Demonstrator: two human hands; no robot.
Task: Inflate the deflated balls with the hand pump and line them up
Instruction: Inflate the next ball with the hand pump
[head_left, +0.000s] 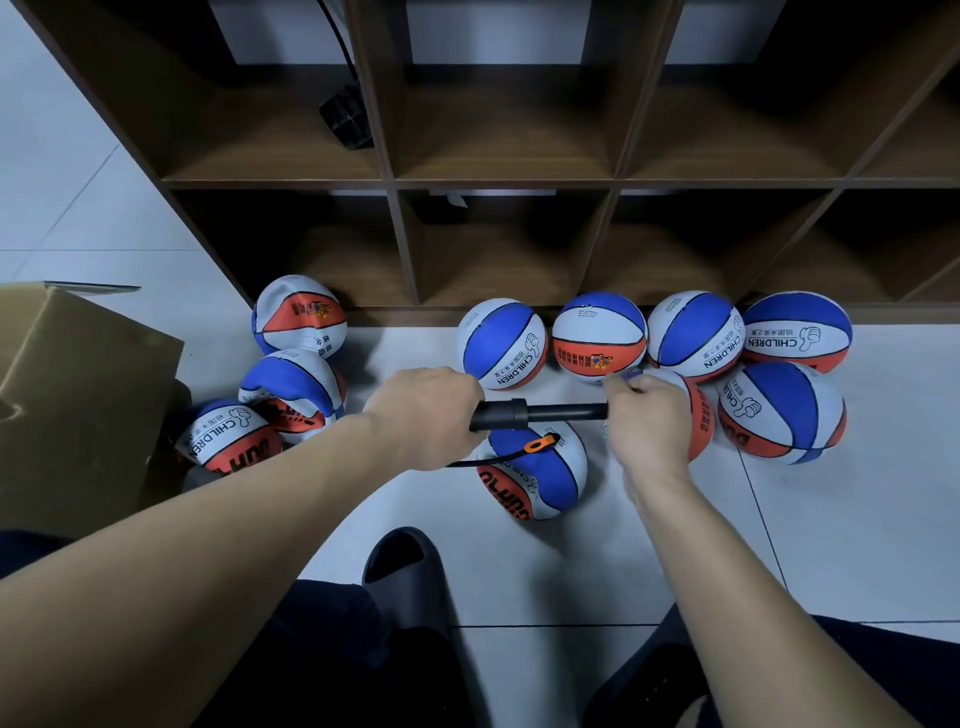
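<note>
Both hands grasping pump, left hand, right hand hiding handle

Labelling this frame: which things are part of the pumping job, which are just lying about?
Job:
- pump, held in left hand and right hand
- hose
- ball being pumped
- round balls by the shelf
- limp balls at left

Lying about:
- cardboard box
- shelf unit
- black object on shelf
- slipper

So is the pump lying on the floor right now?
No, both hands hold the pump in the air above a ball.
</note>
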